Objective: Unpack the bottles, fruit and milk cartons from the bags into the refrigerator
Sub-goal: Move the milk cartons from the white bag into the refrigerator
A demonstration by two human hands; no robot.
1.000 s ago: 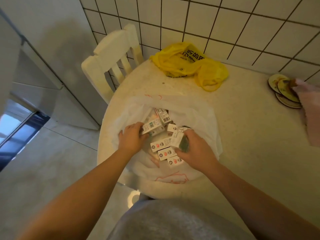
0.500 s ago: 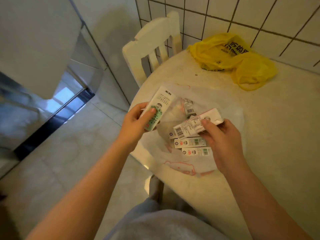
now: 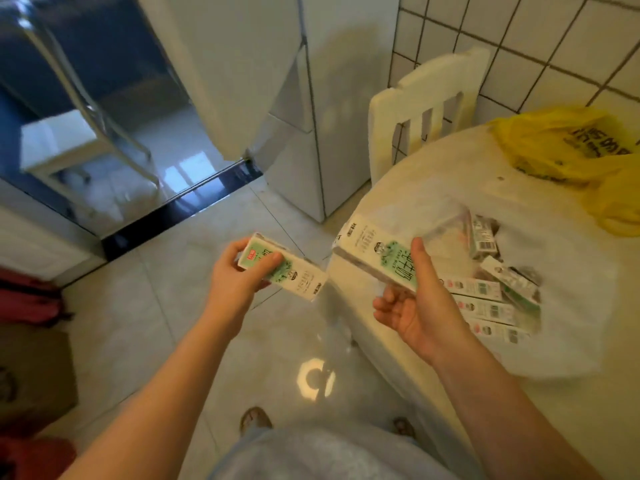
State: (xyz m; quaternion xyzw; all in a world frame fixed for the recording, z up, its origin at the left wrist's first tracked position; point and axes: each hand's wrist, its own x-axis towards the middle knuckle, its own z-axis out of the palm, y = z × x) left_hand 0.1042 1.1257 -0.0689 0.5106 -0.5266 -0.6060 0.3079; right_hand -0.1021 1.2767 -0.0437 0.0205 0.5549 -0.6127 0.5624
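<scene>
My left hand (image 3: 235, 282) grips a white and green milk carton (image 3: 294, 275) out over the floor, left of the table. My right hand (image 3: 415, 303) holds a second milk carton (image 3: 374, 258) at the table's left edge, thumb across its face. Several more cartons (image 3: 485, 299) lie in the open white plastic bag (image 3: 571, 306) on the round table (image 3: 519, 427). A crumpled yellow bag (image 3: 568, 147) sits at the back of the table. The white refrigerator (image 3: 325, 98) stands ahead, its door (image 3: 228, 64) swung open to the left.
A white chair (image 3: 426, 109) stands between the refrigerator and the table against the tiled wall. A dark glass sliding door (image 3: 86, 133) fills the far left. Red and brown items (image 3: 31, 341) lie on the floor at the left edge. Pale floor tiles (image 3: 194, 271) lie under my hands.
Both hands have lifted a carton each out of the white bag and carried them left, off the table. My view has swung left toward the refrigerator.
</scene>
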